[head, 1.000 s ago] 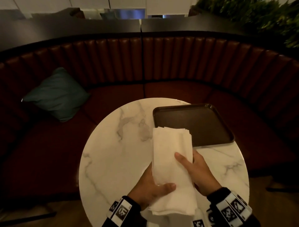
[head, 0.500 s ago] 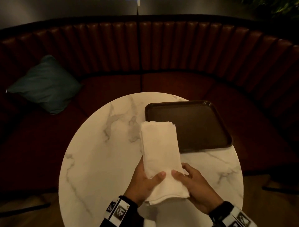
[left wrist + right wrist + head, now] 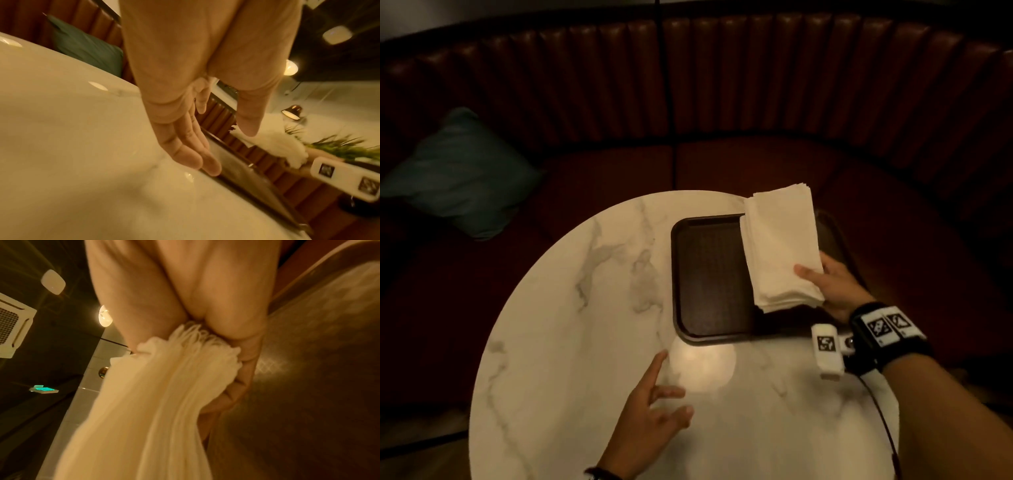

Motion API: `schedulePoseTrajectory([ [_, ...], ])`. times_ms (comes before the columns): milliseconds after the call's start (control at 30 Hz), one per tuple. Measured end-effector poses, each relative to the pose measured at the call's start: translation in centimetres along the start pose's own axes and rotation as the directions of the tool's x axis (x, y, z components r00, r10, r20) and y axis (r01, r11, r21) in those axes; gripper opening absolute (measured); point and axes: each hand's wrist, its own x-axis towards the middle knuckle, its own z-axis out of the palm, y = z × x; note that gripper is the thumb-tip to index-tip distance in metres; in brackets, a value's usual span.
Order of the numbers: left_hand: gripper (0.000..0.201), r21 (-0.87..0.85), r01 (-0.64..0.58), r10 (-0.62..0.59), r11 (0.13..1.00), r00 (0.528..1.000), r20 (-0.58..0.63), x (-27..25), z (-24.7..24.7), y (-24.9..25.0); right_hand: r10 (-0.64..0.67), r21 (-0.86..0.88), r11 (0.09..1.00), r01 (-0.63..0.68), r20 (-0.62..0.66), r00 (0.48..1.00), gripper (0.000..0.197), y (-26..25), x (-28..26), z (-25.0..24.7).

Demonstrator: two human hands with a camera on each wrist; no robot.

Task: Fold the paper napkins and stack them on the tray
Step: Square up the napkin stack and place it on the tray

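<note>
Curved red leather seating is seen behind a round marble table. Ceiling lamps are caught only by the wrist views. A folded napkin stack is pinched by the right hand above the dark tray; the left hand is held slack, fingers spread. A teal cushion is seen far left.

The head camera is looking steeply down on the round worktop and tray. Each wrist camera is peering along its palm from very close; the left wrist view is sharing that tray and worktop.
</note>
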Motion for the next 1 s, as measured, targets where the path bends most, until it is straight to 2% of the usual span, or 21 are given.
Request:
schedulePoseTrajectory([
  [33, 0.082, -0.006, 0.028, -0.028, 1.000, 0.999, -0.041, -0.6, -0.7, -1.1, -0.003, 0.016, 1.000, 0.003, 0.035, 0.999, 0.044, -0.4, 1.1, 0.4],
  [133, 0.078, -0.024, 0.102, -0.105, 0.994, 0.986, -0.133, -2.0, -2.3, -4.0, -0.007, 0.125, 0.992, -0.016, 0.180, 0.984, 0.087, -1.2, 4.0, 3.1],
  [167, 0.078, -0.024, 0.122, -0.124, 0.992, 0.980, -0.155, -2.4, -2.7, -4.8, -0.006, 0.165, 0.986, -0.032, 0.220, 0.975, 0.090, -1.0, 5.0, 4.2],
  [267, 0.075, -0.028, 0.163, -0.165, 0.986, 0.965, -0.202, -3.1, -3.6, -6.2, 0.110, 0.165, 0.974, -0.155, 0.255, 0.961, 0.077, 1.9, 7.8, 7.7],
  [367, 0.071, -0.004, 0.152, -0.148, 0.988, 0.960, -0.238, -3.3, -4.2, -6.5, 0.240, -0.068, 0.970, -0.233, 0.128, 0.962, 0.059, 7.1, 9.6, 9.7],
  [433, 0.069, -0.005, 0.139, -0.136, 0.990, 0.956, -0.258, -3.3, -4.4, -6.4, 0.278, -0.111, 0.956, -0.271, 0.047, 0.959, 0.055, 8.7, 10.4, 10.0],
  [500, 0.070, 0.018, 0.119, -0.111, 0.993, 0.962, -0.251, -3.1, -4.6, -6.5, 0.253, -0.178, 0.952, -0.247, 0.012, 0.967, 0.051, 8.5, 10.9, 10.4],
  [567, 0.070, 0.031, 0.109, -0.099, 0.994, 0.966, -0.240, -2.8, -4.6, -6.7, 0.208, -0.343, 0.918, -0.199, -0.012, 0.978, 0.048, 7.8, 11.0, 11.1],
  [667, 0.070, 0.048, 0.112, -0.098, 0.993, 0.970, -0.222, -2.6, -4.1, -6.8, 0.194, -0.544, 0.822, -0.168, -0.011, 0.981, 0.053, 7.1, 10.8, 12.2],
  [733, 0.070, 0.064, 0.112, -0.096, 0.992, 0.972, -0.214, -2.6, -3.9, -6.8, 0.212, -0.671, 0.723, -0.163, -0.008, 0.977, 0.063, 6.6, 10.4, 13.2],
  [833, 0.073, 0.105, 0.118, -0.093, 0.987, 0.972, -0.216, -2.7, -4.0, -7.1, 0.166, -0.800, 0.576, -0.166, -0.085, 0.982, 0.079, 6.6, 9.9, 14.4],
  [1000, 0.075, 0.110, 0.107, -0.077, 0.988, 0.965, -0.251, -2.9, -4.5, -7.7, -0.008, -0.803, 0.582, -0.130, -0.166, 0.986, 0.089, 7.5, 8.0, 15.2],
])
